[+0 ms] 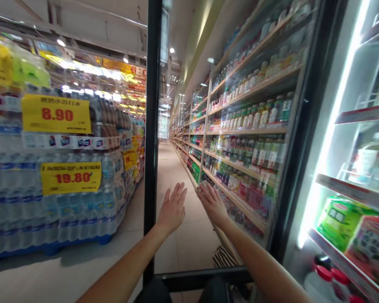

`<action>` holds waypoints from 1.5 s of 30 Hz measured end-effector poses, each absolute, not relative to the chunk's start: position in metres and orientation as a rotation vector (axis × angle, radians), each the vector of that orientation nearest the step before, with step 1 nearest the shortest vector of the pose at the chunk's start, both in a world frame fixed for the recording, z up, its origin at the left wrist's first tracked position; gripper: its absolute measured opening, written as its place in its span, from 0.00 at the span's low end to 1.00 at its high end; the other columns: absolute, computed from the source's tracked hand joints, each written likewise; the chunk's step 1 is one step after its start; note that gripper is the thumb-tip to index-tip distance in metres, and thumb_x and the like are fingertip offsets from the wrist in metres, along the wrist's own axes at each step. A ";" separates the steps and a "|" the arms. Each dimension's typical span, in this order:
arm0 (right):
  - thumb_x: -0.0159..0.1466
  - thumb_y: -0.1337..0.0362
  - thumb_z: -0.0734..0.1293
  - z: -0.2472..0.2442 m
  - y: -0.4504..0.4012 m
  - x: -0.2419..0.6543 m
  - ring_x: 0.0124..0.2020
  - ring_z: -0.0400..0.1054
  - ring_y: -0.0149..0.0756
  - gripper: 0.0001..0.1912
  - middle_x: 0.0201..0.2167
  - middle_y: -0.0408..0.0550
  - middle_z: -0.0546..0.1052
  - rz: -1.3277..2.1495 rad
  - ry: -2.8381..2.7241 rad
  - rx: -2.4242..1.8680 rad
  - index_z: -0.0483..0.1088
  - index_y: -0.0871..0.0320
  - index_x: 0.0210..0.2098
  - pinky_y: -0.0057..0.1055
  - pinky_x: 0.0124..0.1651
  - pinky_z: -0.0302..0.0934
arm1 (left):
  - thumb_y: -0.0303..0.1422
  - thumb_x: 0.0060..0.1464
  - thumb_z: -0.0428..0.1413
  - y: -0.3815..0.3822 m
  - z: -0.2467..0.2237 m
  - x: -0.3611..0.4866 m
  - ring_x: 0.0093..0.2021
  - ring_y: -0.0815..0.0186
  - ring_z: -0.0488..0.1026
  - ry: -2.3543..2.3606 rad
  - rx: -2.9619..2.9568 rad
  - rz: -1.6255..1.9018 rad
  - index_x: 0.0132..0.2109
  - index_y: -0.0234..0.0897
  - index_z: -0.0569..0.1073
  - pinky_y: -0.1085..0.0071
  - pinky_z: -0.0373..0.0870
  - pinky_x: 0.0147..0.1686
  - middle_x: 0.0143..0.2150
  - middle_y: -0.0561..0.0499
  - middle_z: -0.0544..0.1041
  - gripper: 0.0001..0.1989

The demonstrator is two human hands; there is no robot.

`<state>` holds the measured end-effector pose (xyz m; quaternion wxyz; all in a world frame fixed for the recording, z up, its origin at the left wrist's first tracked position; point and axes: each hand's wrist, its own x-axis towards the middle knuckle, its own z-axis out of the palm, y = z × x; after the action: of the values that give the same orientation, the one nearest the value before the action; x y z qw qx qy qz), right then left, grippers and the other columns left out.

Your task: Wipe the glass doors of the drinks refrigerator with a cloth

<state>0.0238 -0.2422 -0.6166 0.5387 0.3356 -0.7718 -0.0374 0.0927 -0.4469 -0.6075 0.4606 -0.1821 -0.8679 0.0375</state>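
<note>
Left hand (172, 209): open and released, fingers stretched and set close together, its back to the camera; nothing is grasped in it.
Right hand (212, 204): open too, fingers lightly spread and angled to the left, holding nothing; whether either palm touches the glass, I cannot tell.
Glass door (177, 252): one tall, smooth, clear pane in a straight black frame, near and central, directly before both hands.
Bottle shelves (246, 130): long rows with pale edges, seen in or through the pane, packed with bottles too many to count.
Striped item (224, 257): one, black and cream, low at the pane's foot; its material is unclear.
Cooler (353, 189): at right, with four shelf edges in view and one bright strip light (337, 97) running down its side.
Bags: two glossy plastic ones side by side on a cooler shelf, one green (337, 221), one orange-pink (371, 248).
Red caps (324, 272): at least two, round, on bottles at the near right.
Stacked bottles (50, 206): clear plastic, wrapped in packs, at left on a blue pallet (52, 249).
Yellow signs: two large flat rectangles, reading 8.90 (56, 113) and 19.80 (71, 177).
Floor (91, 269): pale, smooth tiles.
</note>
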 end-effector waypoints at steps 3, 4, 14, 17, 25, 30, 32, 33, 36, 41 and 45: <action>0.61 0.74 0.56 -0.620 -0.236 0.022 0.67 0.35 0.41 0.27 0.63 0.48 0.56 -0.055 -1.857 0.789 0.59 0.53 0.59 0.46 0.63 0.44 | 0.28 0.50 0.48 -0.443 -0.608 0.089 0.66 0.58 0.48 -2.158 -0.459 0.088 0.61 0.30 0.58 0.56 0.45 0.63 0.65 0.43 0.54 0.29; 0.61 0.74 0.56 -0.614 -0.234 0.020 0.67 0.33 0.41 0.27 0.63 0.49 0.56 -0.010 -1.839 0.715 0.59 0.54 0.59 0.47 0.63 0.44 | 0.28 0.50 0.48 -0.441 -0.607 0.088 0.66 0.58 0.48 -2.160 -0.458 0.086 0.61 0.30 0.58 0.55 0.45 0.63 0.65 0.43 0.54 0.29; 0.60 0.75 0.55 -0.616 -0.215 0.018 0.68 0.31 0.41 0.28 0.63 0.48 0.55 -0.008 -1.838 0.646 0.59 0.54 0.59 0.47 0.63 0.45 | 0.28 0.49 0.48 -0.422 -0.602 0.082 0.66 0.58 0.48 -2.152 -0.461 0.086 0.61 0.30 0.59 0.56 0.44 0.63 0.65 0.43 0.53 0.29; 0.60 0.75 0.54 -0.611 -0.208 0.013 0.68 0.31 0.42 0.27 0.63 0.52 0.56 0.141 -1.783 0.398 0.60 0.57 0.58 0.50 0.62 0.45 | 0.28 0.49 0.48 -0.422 -0.603 0.079 0.66 0.58 0.48 -2.154 -0.439 0.073 0.60 0.29 0.59 0.56 0.44 0.63 0.65 0.42 0.54 0.29; 0.60 0.75 0.55 -0.638 -0.192 0.016 0.67 0.32 0.41 0.28 0.65 0.49 0.52 0.101 -1.873 0.550 0.57 0.54 0.59 0.49 0.63 0.47 | 0.29 0.49 0.48 -0.415 -0.606 0.079 0.66 0.55 0.46 -2.189 -0.414 0.040 0.60 0.28 0.59 0.54 0.47 0.62 0.66 0.41 0.52 0.30; 0.60 0.75 0.53 -0.650 -0.172 0.016 0.67 0.30 0.48 0.30 0.66 0.57 0.46 0.272 -1.772 0.102 0.52 0.61 0.62 0.54 0.61 0.50 | 0.29 0.49 0.49 -0.410 -0.624 0.079 0.66 0.55 0.45 -2.199 -0.426 0.030 0.61 0.29 0.58 0.55 0.47 0.62 0.66 0.41 0.52 0.30; 0.59 0.76 0.54 -0.658 -0.172 0.018 0.67 0.31 0.47 0.30 0.66 0.53 0.48 0.162 -1.826 0.282 0.55 0.58 0.61 0.52 0.60 0.52 | 0.29 0.49 0.49 -0.407 -0.632 0.080 0.66 0.55 0.45 -2.199 -0.421 0.026 0.61 0.29 0.58 0.55 0.48 0.62 0.66 0.41 0.52 0.30; 0.59 0.77 0.54 -0.662 -0.172 0.019 0.67 0.32 0.46 0.30 0.65 0.50 0.49 0.088 -1.860 0.413 0.56 0.55 0.60 0.50 0.61 0.52 | 0.28 0.49 0.48 -0.406 -0.636 0.080 0.66 0.55 0.45 -2.198 -0.420 0.028 0.61 0.29 0.58 0.55 0.48 0.61 0.66 0.41 0.52 0.30; 0.60 0.75 0.55 -0.669 -0.165 0.019 0.67 0.33 0.45 0.29 0.65 0.47 0.51 0.043 -1.885 0.499 0.57 0.52 0.59 0.49 0.61 0.52 | 0.28 0.49 0.48 -0.406 -0.645 0.082 0.66 0.56 0.45 -2.193 -0.434 0.053 0.61 0.29 0.58 0.55 0.49 0.61 0.65 0.41 0.53 0.29; 0.60 0.75 0.53 -0.673 -0.161 0.014 0.67 0.31 0.50 0.31 0.67 0.56 0.43 0.347 -1.754 -0.012 0.48 0.59 0.63 0.58 0.60 0.50 | 0.28 0.49 0.47 -0.407 -0.653 0.083 0.66 0.56 0.47 -2.197 -0.462 0.070 0.60 0.30 0.59 0.55 0.50 0.61 0.65 0.42 0.55 0.29; 0.58 0.78 0.54 -0.688 -0.167 0.018 0.67 0.32 0.50 0.34 0.67 0.51 0.44 0.210 -1.871 0.306 0.49 0.54 0.63 0.55 0.60 0.51 | 0.28 0.48 0.48 -0.403 -0.662 0.085 0.66 0.56 0.48 -2.211 -0.475 0.059 0.60 0.30 0.61 0.56 0.51 0.61 0.64 0.43 0.56 0.29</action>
<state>0.0184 -0.1675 -0.6876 0.5788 0.1309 -0.7998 0.0899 0.0855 -0.4026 -0.6616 0.4256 -0.1901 -0.8844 0.0235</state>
